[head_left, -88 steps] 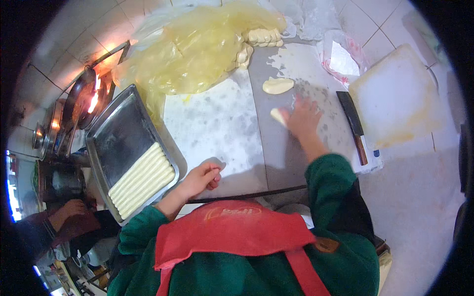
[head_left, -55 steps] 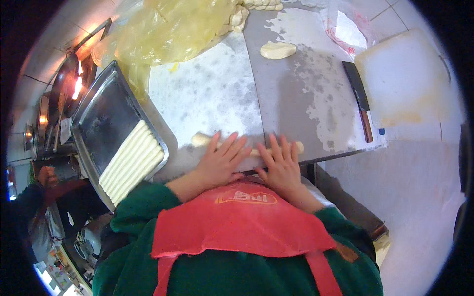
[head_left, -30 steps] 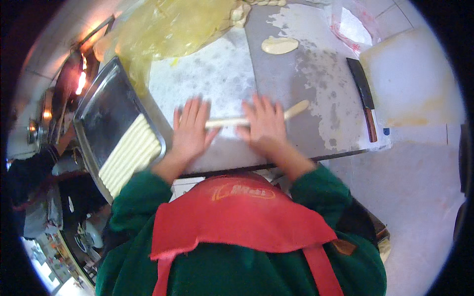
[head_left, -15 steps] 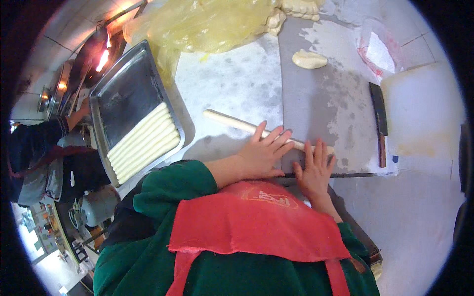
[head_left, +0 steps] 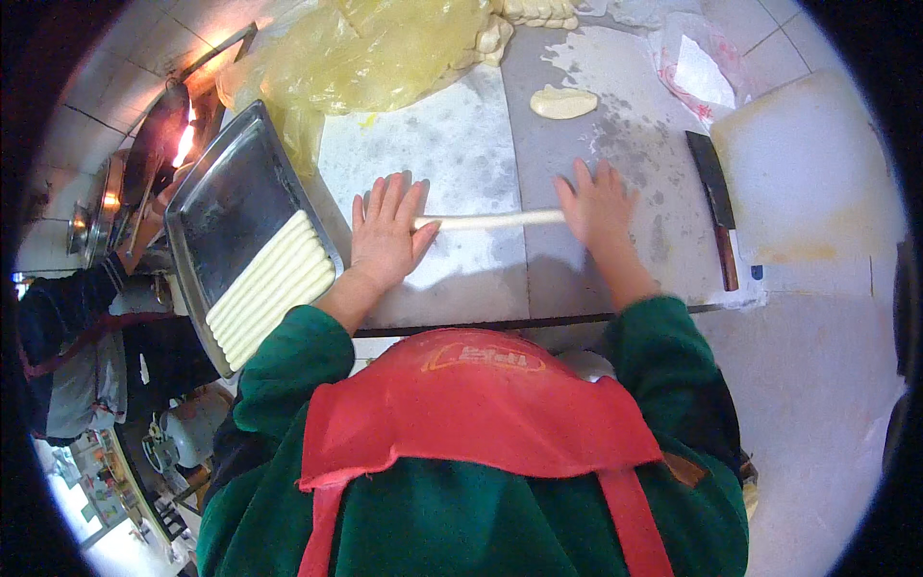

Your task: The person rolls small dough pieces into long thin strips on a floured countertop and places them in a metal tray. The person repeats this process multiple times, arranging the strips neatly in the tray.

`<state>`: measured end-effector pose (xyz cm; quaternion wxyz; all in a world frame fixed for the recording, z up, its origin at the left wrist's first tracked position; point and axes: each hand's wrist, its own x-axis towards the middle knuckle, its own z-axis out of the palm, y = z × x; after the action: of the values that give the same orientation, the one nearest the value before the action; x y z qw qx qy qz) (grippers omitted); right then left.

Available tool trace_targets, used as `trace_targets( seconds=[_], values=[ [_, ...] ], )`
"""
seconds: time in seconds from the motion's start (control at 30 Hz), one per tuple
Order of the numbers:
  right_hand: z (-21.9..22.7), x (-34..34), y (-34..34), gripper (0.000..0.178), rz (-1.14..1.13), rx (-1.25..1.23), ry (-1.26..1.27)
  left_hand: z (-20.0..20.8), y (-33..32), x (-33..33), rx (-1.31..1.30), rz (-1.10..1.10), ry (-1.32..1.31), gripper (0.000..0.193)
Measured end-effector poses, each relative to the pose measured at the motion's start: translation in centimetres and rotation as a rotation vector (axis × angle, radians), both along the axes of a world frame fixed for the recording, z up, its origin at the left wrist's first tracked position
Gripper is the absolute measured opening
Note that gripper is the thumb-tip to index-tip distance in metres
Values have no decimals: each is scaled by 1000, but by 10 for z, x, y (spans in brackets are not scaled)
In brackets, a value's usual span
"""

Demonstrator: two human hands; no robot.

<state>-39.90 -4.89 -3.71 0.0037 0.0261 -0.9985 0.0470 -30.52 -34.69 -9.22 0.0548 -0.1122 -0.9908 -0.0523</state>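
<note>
A pale dough rope (head_left: 490,220) lies crosswise on the floured worktop. My left hand (head_left: 384,236) rests flat over its left end, fingers spread. Over the rope's right end lies my right hand (head_left: 598,212), also flat with its fingers stretched away from me. Both ends of the rope are hidden under the hands. To the left, several similar dough ropes (head_left: 269,288) sit side by side in the near part of a dark metal tray (head_left: 332,252). A small flattened lump of dough (head_left: 564,103) is on the far side of the worktop.
Yellow plastic sheeting (head_left: 385,58) partly covers more dough (head_left: 494,38) at the back. A cleaver (head_left: 710,183) lies right, beside a pale board (head_left: 808,173). White powder fills a clear bag (head_left: 702,72). At far left, another person (head_left: 82,317) stands by a flame (head_left: 186,139).
My hands have moved apart, the left one leftward and the right one slightly forward, onto opposite ends of the rope. The rope has turned from slanting to nearly level.
</note>
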Motion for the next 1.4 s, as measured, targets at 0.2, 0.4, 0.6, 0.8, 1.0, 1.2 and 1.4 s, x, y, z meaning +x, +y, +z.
trace_targets(
  seconds=[0.2,0.4,0.6,0.8,1.0,1.2,1.4],
  values=[
    [-44,55,-57,61,536,-221,176,58,18,27,-18,-176,-243,75],
    [-31,-22,-55,49,480,-241,-66,67,94,-39,420,-146,-140,72],
    [-42,74,30,63,245,69,73,4,65,-7,53,-406,-89,68],
    [-13,13,-6,48,75,64,-29,47,64,-30,56,-160,163,75],
    [7,38,-39,47,561,-106,131,62,37,4,-2,-130,-148,71],
    [-10,17,6,51,124,15,123,41,16,2,0,157,87,63],
    [-17,102,67,42,156,-268,-62,21,-27,77,469,15,-60,54]
  ],
)
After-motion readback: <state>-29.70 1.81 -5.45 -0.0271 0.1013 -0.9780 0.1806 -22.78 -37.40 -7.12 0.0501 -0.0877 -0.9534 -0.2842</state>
